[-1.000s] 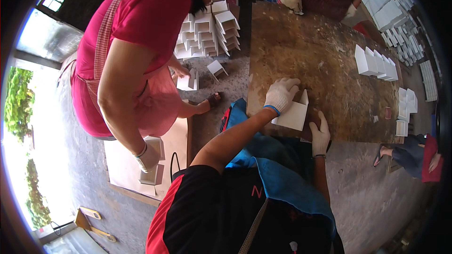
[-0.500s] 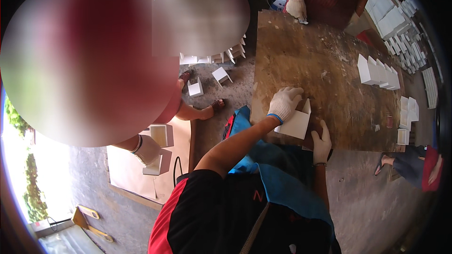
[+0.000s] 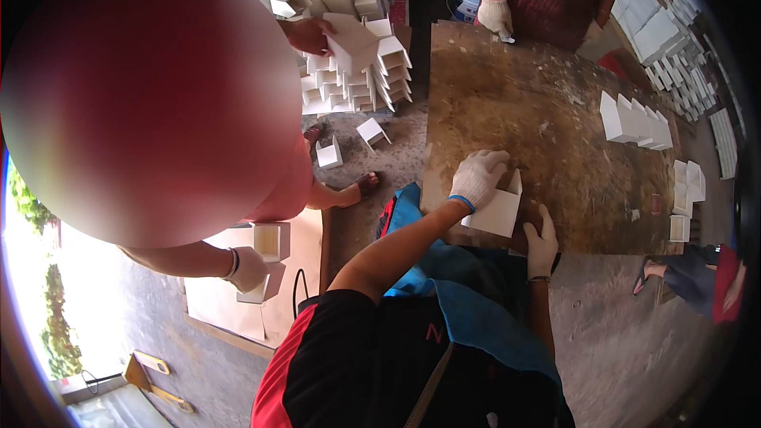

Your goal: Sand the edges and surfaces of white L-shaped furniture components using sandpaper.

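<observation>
The left hand (image 3: 476, 178), in a white glove, is pressing down with curled fingers on the top of a white cardboard box piece (image 3: 498, 208) lying at the near edge of the brown, stained tabletop (image 3: 539, 111). The right hand (image 3: 541, 239), also gloved, is gripping the lower right corner of that same piece. Further right, a row of folded white boxes (image 3: 634, 120) is standing on the tabletop, well apart from both hands.

Left hand (image 3: 478, 177) covers the near-left part of the white folded card piece (image 3: 499, 208); its underside is unseen. Right hand (image 3: 541, 240) palm is hidden against the worktable (image 3: 539, 111) edge. Far co-worker's gloved hand (image 3: 496, 16) holds something too small to identify. Blurred patch hides the person at left.
</observation>
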The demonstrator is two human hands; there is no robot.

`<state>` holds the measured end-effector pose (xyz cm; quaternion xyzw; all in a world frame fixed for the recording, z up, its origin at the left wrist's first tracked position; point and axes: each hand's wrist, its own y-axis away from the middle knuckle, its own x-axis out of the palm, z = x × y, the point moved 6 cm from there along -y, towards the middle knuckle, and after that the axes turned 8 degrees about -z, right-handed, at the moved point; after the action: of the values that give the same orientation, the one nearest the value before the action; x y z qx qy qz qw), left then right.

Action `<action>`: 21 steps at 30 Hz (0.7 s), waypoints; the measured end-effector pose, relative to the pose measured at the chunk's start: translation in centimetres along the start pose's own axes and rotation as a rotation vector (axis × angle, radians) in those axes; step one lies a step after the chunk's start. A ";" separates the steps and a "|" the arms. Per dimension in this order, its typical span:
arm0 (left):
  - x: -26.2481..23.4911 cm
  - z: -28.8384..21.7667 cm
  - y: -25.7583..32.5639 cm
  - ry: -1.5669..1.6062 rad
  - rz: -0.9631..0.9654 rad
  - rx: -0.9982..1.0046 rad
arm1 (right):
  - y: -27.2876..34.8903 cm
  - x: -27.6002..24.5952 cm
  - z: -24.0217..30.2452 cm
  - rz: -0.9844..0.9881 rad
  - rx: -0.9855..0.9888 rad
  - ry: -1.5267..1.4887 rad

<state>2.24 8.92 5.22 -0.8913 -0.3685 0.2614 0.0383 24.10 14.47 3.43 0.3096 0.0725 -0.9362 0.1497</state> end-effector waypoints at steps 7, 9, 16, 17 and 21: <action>0.4 1.0 -0.4 -0.083 0.013 0.039 | -0.2 0.3 0.3 0.024 0.004 -0.002; -0.2 0.7 -1.0 -0.040 0.003 0.032 | -0.4 0.4 0.7 -0.009 -0.008 0.012; -0.2 0.8 -0.8 0.058 0.021 -0.039 | -0.1 0.4 -0.2 -0.048 0.029 0.050; -0.2 0.5 -0.7 0.063 0.022 -0.039 | -0.1 0.3 -0.3 -0.050 0.036 0.047; -0.4 0.0 -0.5 0.030 0.056 -0.002 | 0.1 0.3 -0.3 -0.045 0.034 0.031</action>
<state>1.67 8.96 5.50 -0.9052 -0.3428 0.2486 0.0358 24.14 14.37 2.99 0.3250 0.0657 -0.9355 0.1221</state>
